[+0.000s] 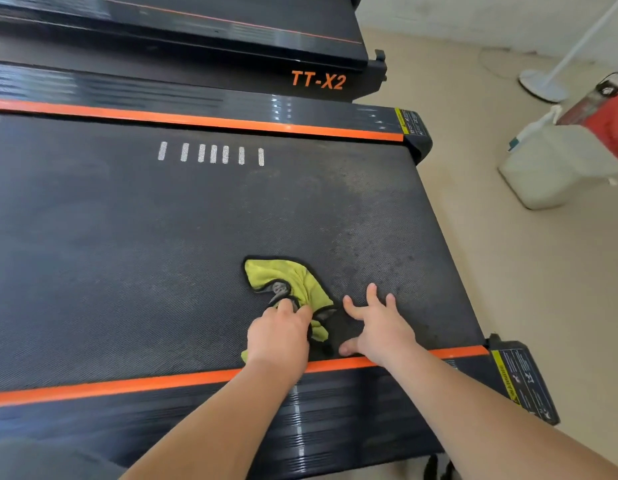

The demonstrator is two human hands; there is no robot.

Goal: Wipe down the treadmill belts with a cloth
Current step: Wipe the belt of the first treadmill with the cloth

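Note:
A yellow-green cloth with a dark edge lies crumpled on the black treadmill belt, near the belt's near side. My left hand rests on the cloth's near part with its fingers curled into the fabric. My right hand lies just right of the cloth with its fingers spread flat on the belt. The belt's right end looks dusty and spotted.
Orange stripes line both side rails. A second treadmill marked TT-X2 stands beyond. On the beige floor at right are a white plastic jug, a red object and a white fan stand.

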